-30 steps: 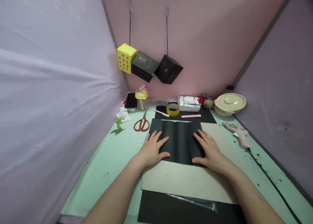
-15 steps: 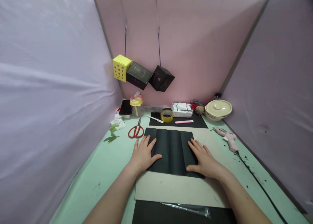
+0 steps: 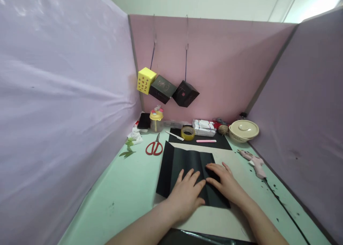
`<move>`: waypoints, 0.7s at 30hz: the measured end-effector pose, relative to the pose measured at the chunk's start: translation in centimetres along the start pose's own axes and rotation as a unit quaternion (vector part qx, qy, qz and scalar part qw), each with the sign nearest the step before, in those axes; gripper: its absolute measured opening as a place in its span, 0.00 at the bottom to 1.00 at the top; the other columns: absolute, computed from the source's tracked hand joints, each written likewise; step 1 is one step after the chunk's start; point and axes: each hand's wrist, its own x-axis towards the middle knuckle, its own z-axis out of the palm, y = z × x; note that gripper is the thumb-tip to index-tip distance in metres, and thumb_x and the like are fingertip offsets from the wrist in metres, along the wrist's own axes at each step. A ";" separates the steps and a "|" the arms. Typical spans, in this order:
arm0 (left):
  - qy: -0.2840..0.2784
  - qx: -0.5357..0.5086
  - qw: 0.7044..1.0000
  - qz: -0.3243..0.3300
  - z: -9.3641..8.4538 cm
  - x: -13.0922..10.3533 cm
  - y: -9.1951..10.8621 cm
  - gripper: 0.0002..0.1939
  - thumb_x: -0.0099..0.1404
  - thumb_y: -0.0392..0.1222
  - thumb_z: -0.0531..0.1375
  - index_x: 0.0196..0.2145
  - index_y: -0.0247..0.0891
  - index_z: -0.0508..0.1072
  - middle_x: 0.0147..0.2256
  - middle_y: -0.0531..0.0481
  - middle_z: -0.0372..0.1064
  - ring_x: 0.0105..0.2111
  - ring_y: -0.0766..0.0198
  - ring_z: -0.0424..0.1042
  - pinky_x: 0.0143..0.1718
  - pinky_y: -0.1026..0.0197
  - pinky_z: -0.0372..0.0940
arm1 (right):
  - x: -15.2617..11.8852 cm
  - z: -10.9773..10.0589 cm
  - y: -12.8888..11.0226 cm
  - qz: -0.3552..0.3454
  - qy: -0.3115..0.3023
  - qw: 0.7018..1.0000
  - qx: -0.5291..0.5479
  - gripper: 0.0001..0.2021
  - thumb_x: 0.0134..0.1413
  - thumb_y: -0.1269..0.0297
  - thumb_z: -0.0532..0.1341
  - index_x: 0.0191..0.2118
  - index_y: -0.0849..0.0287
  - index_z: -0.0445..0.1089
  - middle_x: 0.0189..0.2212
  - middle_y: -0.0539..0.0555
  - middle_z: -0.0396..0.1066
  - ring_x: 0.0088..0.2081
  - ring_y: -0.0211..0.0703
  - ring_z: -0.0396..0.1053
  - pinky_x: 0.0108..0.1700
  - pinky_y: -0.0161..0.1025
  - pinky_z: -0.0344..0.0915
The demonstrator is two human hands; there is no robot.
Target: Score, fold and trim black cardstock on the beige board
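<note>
A sheet of black paper (image 3: 180,163) with several upright creases lies on a pale board (image 3: 214,220). Its left panel tilts up from the board. My left hand (image 3: 187,195) rests on the lower middle of the paper with fingers spread. To its right, my right hand (image 3: 226,182) lies over the right panel, its thumb and fingers apart near a crease. The left fingertips and the right thumb are close together. Neither hand grips anything.
Red-handled scissors (image 3: 154,148) lie left of the paper. Behind it are a tape roll (image 3: 188,138), a white pen (image 3: 174,135) and a pink pen-like stick (image 3: 206,141). A glue gun (image 3: 255,164) with a cord and a lidded bowl (image 3: 243,130) stand right. Decorated boxes (image 3: 162,89) hang at the back.
My left hand has moved right, from the paper's left edge to its middle. The left panel now stands up at an angle. The camera view has tilted up.
</note>
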 end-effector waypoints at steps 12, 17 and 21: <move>-0.052 -0.100 0.992 0.058 -0.3 -1.1 -0.1 0.42 0.60 0.74 0.48 0.64 0.50 0.59 0.68 0.38 0.41 0.68 0.38 0.31 0.61 0.26 0.23 | 12.8 -4.3 -9.7 -0.103 -0.034 0.989 -0.105 0.13 0.64 0.62 0.55 0.51 0.58 0.69 0.50 0.55 0.72 0.51 0.43 0.69 0.54 0.39 0.64; -0.051 -0.112 0.990 0.061 -0.2 -1.3 -0.3 0.40 0.61 0.72 0.50 0.65 0.49 0.58 0.69 0.38 0.39 0.68 0.38 0.30 0.60 0.26 0.22 | 22.2 1.4 -13.2 -0.055 -0.075 0.981 -0.170 0.14 0.63 0.60 0.58 0.49 0.64 0.69 0.46 0.58 0.71 0.46 0.45 0.71 0.49 0.48 0.68; -0.047 -0.116 0.990 0.067 -0.6 -1.4 -0.4 0.37 0.62 0.67 0.54 0.65 0.52 0.57 0.70 0.42 0.34 0.68 0.39 0.29 0.60 0.25 0.22 | 24.5 5.2 -13.7 -0.015 -0.080 0.971 -0.223 0.17 0.61 0.58 0.60 0.51 0.62 0.67 0.49 0.58 0.68 0.47 0.46 0.70 0.48 0.49 0.70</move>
